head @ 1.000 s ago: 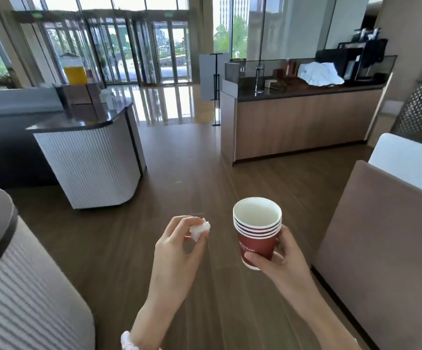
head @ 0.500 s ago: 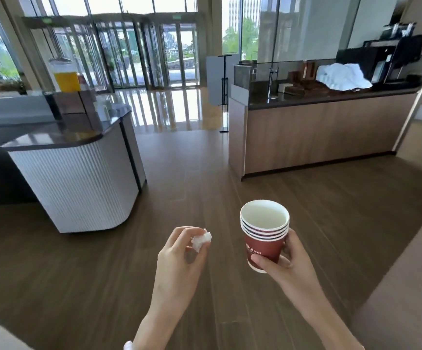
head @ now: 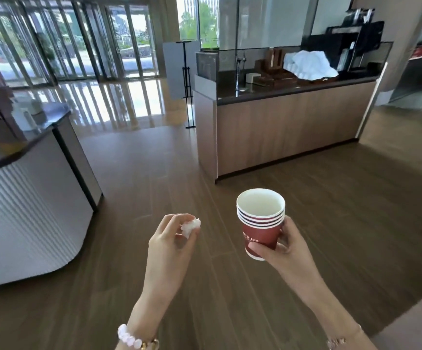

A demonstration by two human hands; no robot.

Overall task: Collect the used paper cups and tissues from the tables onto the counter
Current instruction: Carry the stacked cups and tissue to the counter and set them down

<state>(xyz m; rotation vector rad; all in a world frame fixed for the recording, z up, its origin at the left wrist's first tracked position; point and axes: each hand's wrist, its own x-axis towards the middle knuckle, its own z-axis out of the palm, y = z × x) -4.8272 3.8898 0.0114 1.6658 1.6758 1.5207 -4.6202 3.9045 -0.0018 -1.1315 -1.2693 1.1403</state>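
Between our right hand's (head: 287, 245) curled fingers sits the light, crushable cup stack (head: 260, 223), best held low; our left hand (head: 172, 245) pinches the soft tissue (head: 191, 225); the wooden counter (head: 293, 127) waits well ahead.

The tissue (head: 191, 224) is mostly buried in the left hand (head: 172, 246). Inner paper cups (head: 260, 219) show only rims. The white counter (head: 28, 210) is blurred, cropped at the left edge.
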